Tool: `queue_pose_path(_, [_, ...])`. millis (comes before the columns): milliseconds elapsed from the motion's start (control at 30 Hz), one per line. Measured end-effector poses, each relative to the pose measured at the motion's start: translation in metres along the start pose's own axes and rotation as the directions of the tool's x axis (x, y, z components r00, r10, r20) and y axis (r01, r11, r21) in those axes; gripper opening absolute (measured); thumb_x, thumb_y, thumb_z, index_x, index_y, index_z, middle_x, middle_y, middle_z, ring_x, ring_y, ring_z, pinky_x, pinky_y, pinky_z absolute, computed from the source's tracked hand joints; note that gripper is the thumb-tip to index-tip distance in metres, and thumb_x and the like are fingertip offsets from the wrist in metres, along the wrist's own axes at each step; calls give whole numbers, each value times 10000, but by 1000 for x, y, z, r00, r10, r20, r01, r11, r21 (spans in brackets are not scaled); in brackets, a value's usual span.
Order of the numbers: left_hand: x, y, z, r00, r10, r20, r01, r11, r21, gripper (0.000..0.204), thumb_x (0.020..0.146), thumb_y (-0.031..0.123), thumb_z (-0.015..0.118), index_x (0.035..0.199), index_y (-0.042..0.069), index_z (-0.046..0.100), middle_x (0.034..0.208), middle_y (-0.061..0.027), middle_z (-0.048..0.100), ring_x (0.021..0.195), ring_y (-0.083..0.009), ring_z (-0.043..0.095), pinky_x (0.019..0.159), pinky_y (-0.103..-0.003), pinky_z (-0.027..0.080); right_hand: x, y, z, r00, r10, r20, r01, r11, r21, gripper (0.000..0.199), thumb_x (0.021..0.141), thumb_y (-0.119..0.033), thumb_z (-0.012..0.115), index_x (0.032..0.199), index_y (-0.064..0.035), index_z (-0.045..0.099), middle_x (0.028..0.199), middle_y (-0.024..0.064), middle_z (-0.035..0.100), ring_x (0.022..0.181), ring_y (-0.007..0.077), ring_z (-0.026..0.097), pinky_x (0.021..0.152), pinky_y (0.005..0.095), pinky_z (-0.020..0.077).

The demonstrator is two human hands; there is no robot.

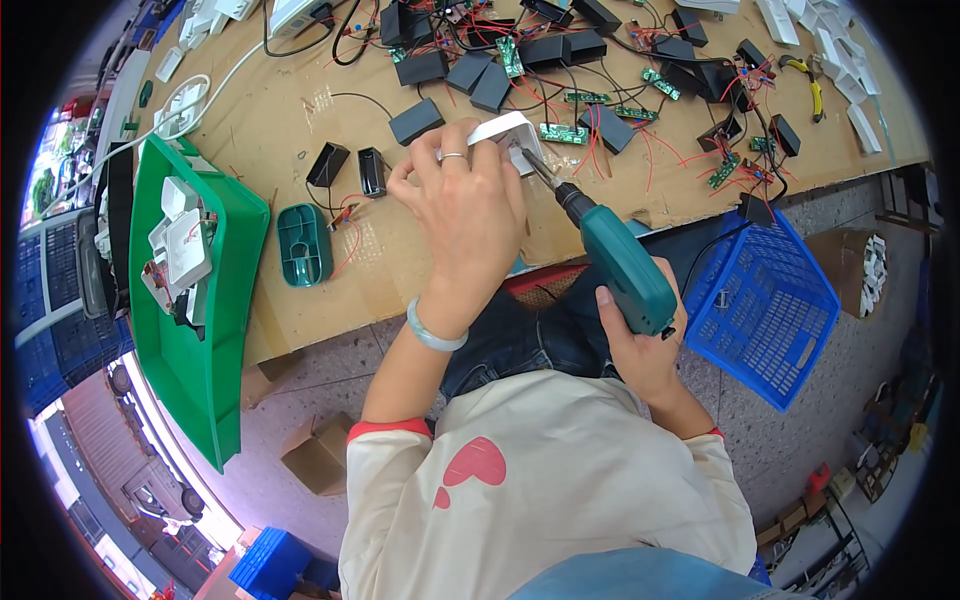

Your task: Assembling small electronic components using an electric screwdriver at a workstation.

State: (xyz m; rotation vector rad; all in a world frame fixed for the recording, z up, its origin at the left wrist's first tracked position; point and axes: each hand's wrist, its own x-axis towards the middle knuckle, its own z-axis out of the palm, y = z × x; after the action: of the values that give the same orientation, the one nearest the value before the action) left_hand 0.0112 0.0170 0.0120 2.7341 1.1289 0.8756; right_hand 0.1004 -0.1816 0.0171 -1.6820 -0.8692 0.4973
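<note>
Bracing the white plastic casing [513, 127] on the surface [380, 275] beside a green circuit board [563, 134], the left hand [465, 205] is clamping its left side, seemingly against twisting, while the right hand [642, 345], wrapped around the teal electric screwdriver [625, 262], is aiming the bit [541, 168] inside.

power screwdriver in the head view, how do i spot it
Start at the brown workbench across the top, then find the right hand off its near edge. That hand grips the power screwdriver, its metal bit pointing up-left at the white plastic casing by the left hand. Its long teal body sets it apart from the similarly coloured tray lying farther left.
</note>
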Motion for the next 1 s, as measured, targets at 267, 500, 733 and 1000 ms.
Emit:
queue_pose_path(267, [0,-1,0,1000,4,-8,-4,1000,-2,101,845,113,723,863,13,719,1215,-104,638,1173,-325,533,978,-542,330,-17,8,-10,997,77,-20,-76,996,43,248,877,20,753,1112,48,676,1099,144,662,961,257,644,843,335,514])
queue_pose_path(500, [0,0,-1,1000,1,7,-1,1000,2,108,850,114,718,880,10,719,1223,-109,641,1167,-324,532,977,-545,330,-24,7,-20,982,172,-71,-162,977,136,259,880,40,739,1126,43,658,1037,93,613,890,177,594,767,302,483])
queue_pose_path(733, [2,-3,-4,998,-48,48,51,997,-63,113,848,130,729,900,30,733,1225,-116,666,1169,-333,543,967,-515,358,-24,3,-23,979,181,-90,-164,972,166,248,882,36,743,1112,41,649,1012,78,600,855,161,576,744,288,474])
queue_pose_path(1000, [8,-19,-3,995,-83,52,92,978,-187,104,839,127,761,906,49,749,1174,-127,696,1112,-344,589,937,-477,413,-30,16,-28,993,80,-92,-62,982,181,327,946,55,669,1270,71,627,1174,147,721,679,92,602,600,246,513])
